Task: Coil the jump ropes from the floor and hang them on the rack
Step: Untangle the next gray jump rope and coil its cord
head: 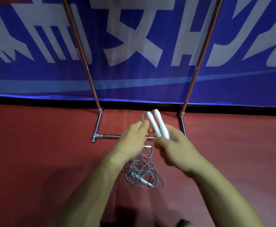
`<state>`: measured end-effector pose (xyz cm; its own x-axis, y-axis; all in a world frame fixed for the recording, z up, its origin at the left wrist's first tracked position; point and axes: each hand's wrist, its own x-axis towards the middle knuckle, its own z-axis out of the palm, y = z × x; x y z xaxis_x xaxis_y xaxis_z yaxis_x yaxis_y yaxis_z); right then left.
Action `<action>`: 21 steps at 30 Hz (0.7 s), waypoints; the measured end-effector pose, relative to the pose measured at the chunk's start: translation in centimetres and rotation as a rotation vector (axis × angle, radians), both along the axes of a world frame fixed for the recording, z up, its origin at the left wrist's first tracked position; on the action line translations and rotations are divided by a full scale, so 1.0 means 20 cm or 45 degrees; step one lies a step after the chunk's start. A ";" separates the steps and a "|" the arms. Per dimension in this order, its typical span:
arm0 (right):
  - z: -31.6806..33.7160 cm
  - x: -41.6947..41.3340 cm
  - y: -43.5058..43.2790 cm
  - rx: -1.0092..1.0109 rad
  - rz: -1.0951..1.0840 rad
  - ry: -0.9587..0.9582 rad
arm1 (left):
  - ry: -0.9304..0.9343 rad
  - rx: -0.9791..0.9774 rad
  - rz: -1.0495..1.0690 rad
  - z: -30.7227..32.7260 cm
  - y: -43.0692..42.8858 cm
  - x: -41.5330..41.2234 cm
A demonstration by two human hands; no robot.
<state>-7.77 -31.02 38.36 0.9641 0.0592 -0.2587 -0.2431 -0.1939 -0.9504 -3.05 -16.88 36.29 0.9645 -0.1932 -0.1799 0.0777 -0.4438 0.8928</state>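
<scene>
Right hand point(171, 145): fingers curled and clamped round the lower ends of two white handles point(158, 125), held side by side. The handles slant up and away from the person, with their free ends over the floor point(35, 145) inside the rack's base.

Left hand point(134, 136): close beside the right, fingers bent, fingertips point(146, 122) against the nearer handle. Whether this hand grips the cord or only touches it cannot be determined.

A short loop of grey cord point(143, 115) leaves the top of the handles and passes behind the left hand.

Jump ropes point(142, 172): a loose grey tangle lies on the red floor below both hands, near the front bar of the rack point(107, 136). A strand rises from the tangle toward the hands. One more white handle point(147, 146) shows just under the hands, and another point(143, 180) lies within the tangle.

The rack is chrome tubing: two uprights rise out of view at the top, joined to floor-level bars. Nothing is seen hanging on the visible part.

A blue banner point(134, 76) with large white characters stands behind the rack, its lower edge meeting the floor.
</scene>
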 end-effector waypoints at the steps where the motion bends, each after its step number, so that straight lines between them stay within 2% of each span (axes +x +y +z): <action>1: -0.05 0.01 -0.01 -0.391 0.019 -0.130 | -0.173 0.392 -0.150 -0.02 0.00 0.00; 2: -0.10 0.00 -0.01 -0.666 0.065 -0.164 | -0.285 0.678 -0.297 -0.03 0.00 -0.01; 4: -0.18 -0.03 0.02 -0.938 0.150 -0.054 | -0.354 1.047 -0.507 -0.03 -0.01 -0.06; 5: -0.20 -0.05 0.03 -1.035 0.201 0.007 | -0.396 1.169 -0.584 -0.03 -0.02 -0.08; 7: -0.23 -0.08 0.05 -1.203 0.332 0.094 | -0.416 1.240 -0.660 -0.02 -0.01 -0.10; 10: -0.21 -0.10 0.03 -1.275 0.524 0.143 | -0.401 1.172 -0.653 -0.01 0.03 -0.09; 15: -0.12 -0.09 -0.06 -1.102 0.753 -0.061 | -0.603 1.033 -0.510 -0.03 0.06 -0.05; 18: -0.08 -0.10 -0.12 -1.040 0.818 -0.120 | -0.525 0.757 -0.480 -0.03 0.09 -0.04; 21: -0.08 -0.11 -0.12 -0.939 0.892 -0.141 | -0.546 0.723 -0.491 -0.01 0.09 -0.02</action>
<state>-9.90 -33.50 36.78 0.7948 0.4810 -0.3701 0.2317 -0.8042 -0.5474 -3.53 -15.03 36.10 0.8558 -0.5170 0.0199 -0.4716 -0.7637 0.4407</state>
